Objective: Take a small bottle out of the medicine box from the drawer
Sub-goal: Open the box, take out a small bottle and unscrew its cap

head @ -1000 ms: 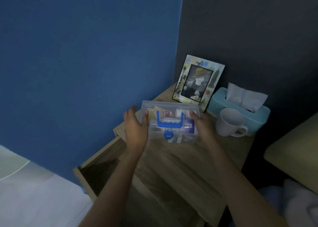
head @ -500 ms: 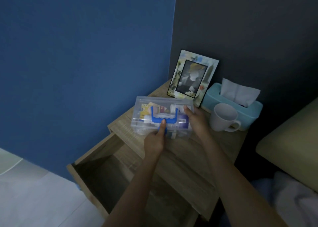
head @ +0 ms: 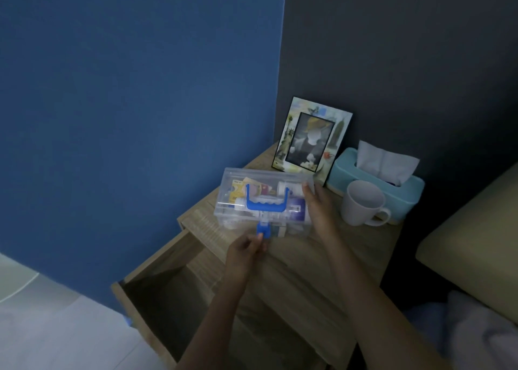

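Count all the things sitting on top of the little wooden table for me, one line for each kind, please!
Medicine box: 1
Picture frame: 1
Tissue box: 1
Mug: 1
Total: 4

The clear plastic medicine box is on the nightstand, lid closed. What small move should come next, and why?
Probably flip up the blue latch: the left hand pinches it, the right hand steadies the clear plastic medicine box, and its lid looks shut over the white bottle.
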`<state>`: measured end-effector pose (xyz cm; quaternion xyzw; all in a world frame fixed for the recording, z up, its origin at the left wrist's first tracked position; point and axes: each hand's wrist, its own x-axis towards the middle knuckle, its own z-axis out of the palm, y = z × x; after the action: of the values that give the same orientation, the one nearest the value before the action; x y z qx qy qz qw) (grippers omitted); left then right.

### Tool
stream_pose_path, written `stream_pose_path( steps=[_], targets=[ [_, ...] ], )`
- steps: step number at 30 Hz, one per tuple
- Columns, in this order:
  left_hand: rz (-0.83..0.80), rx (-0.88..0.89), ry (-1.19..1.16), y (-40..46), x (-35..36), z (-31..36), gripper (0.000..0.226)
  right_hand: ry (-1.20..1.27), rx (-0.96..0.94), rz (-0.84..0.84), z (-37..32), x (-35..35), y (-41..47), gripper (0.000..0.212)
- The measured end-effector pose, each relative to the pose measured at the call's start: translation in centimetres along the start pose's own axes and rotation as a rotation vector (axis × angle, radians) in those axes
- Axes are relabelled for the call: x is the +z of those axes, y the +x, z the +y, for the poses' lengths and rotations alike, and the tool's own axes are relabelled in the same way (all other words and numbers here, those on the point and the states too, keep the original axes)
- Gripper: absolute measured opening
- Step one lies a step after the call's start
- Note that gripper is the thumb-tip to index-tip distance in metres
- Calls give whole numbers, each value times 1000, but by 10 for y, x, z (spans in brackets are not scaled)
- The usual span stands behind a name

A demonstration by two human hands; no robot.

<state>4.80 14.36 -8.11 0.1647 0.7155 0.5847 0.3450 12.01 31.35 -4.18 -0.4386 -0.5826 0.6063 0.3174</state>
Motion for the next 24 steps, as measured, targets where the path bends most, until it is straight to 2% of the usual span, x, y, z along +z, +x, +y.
stream_pose_path(
  steps=[2, 5, 6, 7, 12, 16, 20, 24],
  targets=[
    [140, 36, 43, 0, -9, -4, 28, 34, -64, 31, 8, -5, -13, 39],
    [503, 170, -103, 1, -20, 8, 30, 56, -105, 25, 27, -13, -39, 61],
    [557, 211, -129, 4, -23, 15, 36, 72, -96, 3, 34, -15, -45, 64],
    [549, 223, -130, 9, -26, 21, 43, 99, -86, -19, 39, -16, -49, 65],
    [232, 276, -149, 25, -28, 39, 67, 142, -101, -24, 26, -12, -52, 57],
    [255, 228, -131, 32, -28, 44, 89, 158, -126, -33, 1, -9, -33, 62],
    [257, 211, -122, 36, -29, 47, 88, 87, -198, 10, -20, -3, -5, 47],
    [254, 196, -109, 38, -30, 48, 86, 18, -147, 70, -44, 4, 35, 61]
  ],
)
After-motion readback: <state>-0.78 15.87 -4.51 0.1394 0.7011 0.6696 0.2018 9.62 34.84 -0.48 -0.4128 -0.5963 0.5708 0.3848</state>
